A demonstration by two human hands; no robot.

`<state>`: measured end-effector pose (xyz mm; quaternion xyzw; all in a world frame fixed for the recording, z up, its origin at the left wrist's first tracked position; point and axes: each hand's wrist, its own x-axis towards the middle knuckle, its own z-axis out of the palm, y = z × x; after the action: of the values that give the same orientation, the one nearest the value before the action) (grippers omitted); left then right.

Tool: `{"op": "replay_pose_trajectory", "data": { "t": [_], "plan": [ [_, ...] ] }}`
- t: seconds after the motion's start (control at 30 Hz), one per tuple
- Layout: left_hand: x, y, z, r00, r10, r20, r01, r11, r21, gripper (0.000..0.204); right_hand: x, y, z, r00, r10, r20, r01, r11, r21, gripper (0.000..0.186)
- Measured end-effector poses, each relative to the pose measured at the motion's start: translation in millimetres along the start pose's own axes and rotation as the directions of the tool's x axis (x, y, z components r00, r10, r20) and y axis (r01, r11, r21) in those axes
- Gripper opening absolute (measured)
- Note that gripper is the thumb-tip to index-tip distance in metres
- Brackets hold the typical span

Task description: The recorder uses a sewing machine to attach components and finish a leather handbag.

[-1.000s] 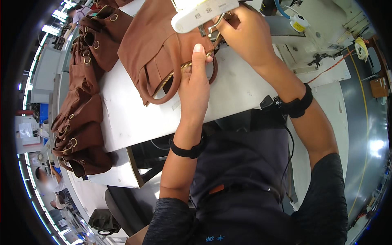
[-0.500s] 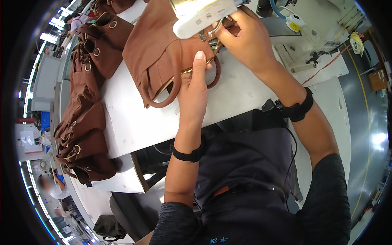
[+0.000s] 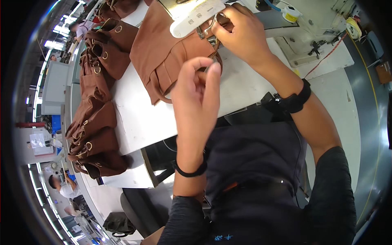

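A brown leather handbag (image 3: pixel 161 51) with rounded handles and a brass-toothed zipper lies on the white table, its upper part under the white sewing machine head (image 3: pixel 196 19). Over the zipper edge, my left hand (image 3: pixel 196 92) is raised with curled fingers, thumb and index tips close together; what they pinch, if anything, I cannot make out. My right hand (image 3: pixel 245 38) is closed beside the machine's needle area, at the bag's far edge. A curved metal piece (image 3: pixel 213 23) shows at its thumb and index finger; whether it belongs to the machine is unclear.
Several brown handbags (image 3: pixel 100 98) with gold rings stand in a row along the table's left side. A blue hose leads to a white bottle (image 3: pixel 290 14) at upper right. A dark bag (image 3: pixel 118 222) lies lower left. People work in the far left background.
My left hand has let go of the bag's zipper edge and handle and lifted toward me, its fingers curling. The right hand stays by the machine head. The whole view has shifted slightly.
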<state>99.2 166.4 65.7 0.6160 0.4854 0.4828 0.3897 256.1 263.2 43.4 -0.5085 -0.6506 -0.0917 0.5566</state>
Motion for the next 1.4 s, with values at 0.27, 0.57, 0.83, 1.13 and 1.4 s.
{"op": "replay_pose_trajectory", "data": {
  "t": [0.27,0.57,0.83,1.13,1.4],
  "plan": [
    [45.2,8.2,14.1,0.997,0.011,-0.071,0.027,0.862,0.507,0.027,-0.6,0.9,-1.1,1.0,-0.003,0.01,0.004,1.0,-0.015,0.017],
    [46.2,-2.7,12.9,0.988,0.13,-0.086,-0.066,0.847,0.527,0.019,-2.6,15.9,9.2,1.0,-0.017,-0.021,0.017,1.0,0.013,0.025],
    [63.3,-7.3,-9.2,0.983,0.146,-0.109,-0.048,0.785,0.617,0.018,-5.3,13.2,9.7,1.0,0.001,0.009,-0.001,1.0,-0.012,0.025],
    [69.2,-0.4,-28.6,0.994,0.099,-0.036,-0.045,0.71,0.703,0.016,-3.3,11.2,5.8,1.0,0.012,0.02,-0.012,1.0,0.012,0.018],
    [26.8,-38.9,4.6,0.726,0.687,0.029,-0.524,0.526,0.67,0.043,-5.7,13.9,8.6,1.0,-0.015,0.0,0.015,0.999,-0.038,0.023]
  ]
}}
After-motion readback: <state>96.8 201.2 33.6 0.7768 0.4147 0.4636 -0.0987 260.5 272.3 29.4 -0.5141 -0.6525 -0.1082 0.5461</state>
